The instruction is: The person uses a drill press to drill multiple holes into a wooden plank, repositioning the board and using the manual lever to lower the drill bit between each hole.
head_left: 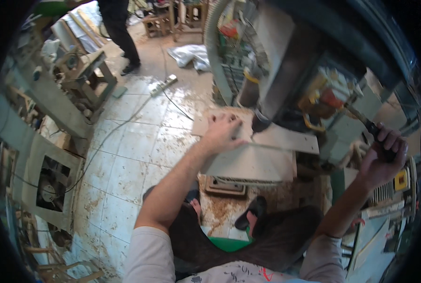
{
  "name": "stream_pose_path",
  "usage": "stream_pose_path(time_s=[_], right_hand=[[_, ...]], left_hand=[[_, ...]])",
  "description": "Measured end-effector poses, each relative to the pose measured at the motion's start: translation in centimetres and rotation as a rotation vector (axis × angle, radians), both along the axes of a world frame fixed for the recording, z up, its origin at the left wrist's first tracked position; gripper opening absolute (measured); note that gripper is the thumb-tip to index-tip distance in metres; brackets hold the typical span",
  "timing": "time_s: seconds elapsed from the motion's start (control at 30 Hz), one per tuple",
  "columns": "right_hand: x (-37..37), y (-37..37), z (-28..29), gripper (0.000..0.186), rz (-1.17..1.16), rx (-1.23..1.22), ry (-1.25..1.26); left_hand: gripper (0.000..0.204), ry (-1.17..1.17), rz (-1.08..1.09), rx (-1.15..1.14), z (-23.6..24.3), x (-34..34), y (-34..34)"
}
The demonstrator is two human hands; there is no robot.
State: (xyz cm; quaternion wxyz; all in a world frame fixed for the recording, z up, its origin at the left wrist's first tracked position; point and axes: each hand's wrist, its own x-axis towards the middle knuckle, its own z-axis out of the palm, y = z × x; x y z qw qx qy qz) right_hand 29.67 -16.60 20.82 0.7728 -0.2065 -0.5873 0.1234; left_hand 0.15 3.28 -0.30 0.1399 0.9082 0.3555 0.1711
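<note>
My left hand (222, 133) presses on the left part of a thin pale wooden board (286, 139). Its fingers are spread and slightly bent, with the thumb pointing right. Just right of that hand, the dark chuck (261, 121) of a drill press points down at the board, and a thin bit seems to meet its surface. Beneath lies a wider pale panel (250, 162), serving as the work surface. At the right, my right hand (385, 153) is wrapped round the black grip of the drill press lever (359, 114), raised beside the machine.
A ribbed hose (211, 40) curves behind the machine. On the tiled floor (120, 165), strewn with wood dust, lie a power strip (163, 85) with its cable and a white sack (190, 56). A person's leg (117, 33) stands at the far left. Wooden machine stands (54, 184) line the left.
</note>
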Motion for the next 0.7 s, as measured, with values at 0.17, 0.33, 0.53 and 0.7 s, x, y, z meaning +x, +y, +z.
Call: stream_pose_path(time_s=[0.17,0.33,0.53,0.7], right_hand=[[0.4,1.7,3.7,0.024,-0.068,-0.043,0.084],[-0.3,0.5,-0.8,0.027,-0.005,-0.019,0.189],[-1.0,-0.1,-1.1,0.029,-0.175,0.025,-0.018],[1.0,2.3,4.5,0.028,-0.101,-0.081,0.135]], left_hand=[[0.07,-0.034,-0.005,0.057,-0.1,0.1,-0.2],[0.076,0.005,0.015,0.029,-0.4,-0.6,0.1],[0.074,-0.045,-0.01,0.043,-1.2,-0.1,0.3],[0.074,-0.051,-0.021,0.028,-0.4,0.3,0.1]])
